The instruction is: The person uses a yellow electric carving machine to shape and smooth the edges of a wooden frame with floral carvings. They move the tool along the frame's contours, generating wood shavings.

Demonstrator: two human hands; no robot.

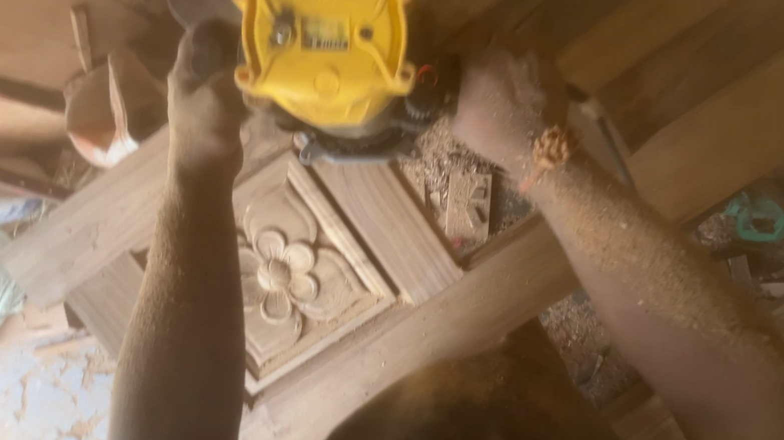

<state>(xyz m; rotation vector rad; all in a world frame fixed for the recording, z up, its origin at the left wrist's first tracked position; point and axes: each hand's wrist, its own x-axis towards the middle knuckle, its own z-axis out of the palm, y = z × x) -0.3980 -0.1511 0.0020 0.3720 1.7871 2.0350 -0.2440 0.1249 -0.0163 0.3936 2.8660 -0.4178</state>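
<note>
Dust-coated forearms reach up from the frame's bottom over a carved flower panel (288,282) set in a wooden door frame (461,310). Beyond it, left hand (202,89) and right hand (504,99) have fingers wrapped around the side grips of a yellow router (325,40), which stands on the panel's far edge amid shavings; bare planks (713,81) lie behind

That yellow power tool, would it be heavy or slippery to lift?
Probably heavy for its size: the yellow power tool has a bulky motor housing, gripped by both the left hand and right hand. Possibly slippery too, since sawdust coats the arms.
</note>
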